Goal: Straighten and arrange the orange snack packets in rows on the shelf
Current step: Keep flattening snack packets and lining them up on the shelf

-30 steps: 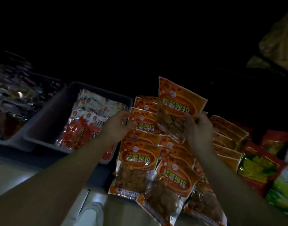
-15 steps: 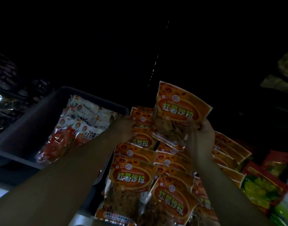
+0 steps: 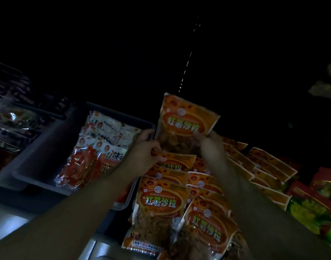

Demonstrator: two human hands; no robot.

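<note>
While right hand (image 3: 211, 147) holds orange packet (image 3: 187, 119) — grey bin (image 3: 48, 141) | red-white packets (image 3: 102, 149) inside

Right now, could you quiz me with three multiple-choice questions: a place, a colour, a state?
1. Where is the grey tray? A) left of the orange packets B) right of them C) on top of them
2. What colour are the packets in the tray? A) blue B) red and white C) black
3. The raised orange packet is A) lying in a row B) held by the right hand C) in the tray
1 A: it sits left of the orange rows. 2 B: its wrappers are red and white. 3 B: the hand grips it above the rows.
</note>
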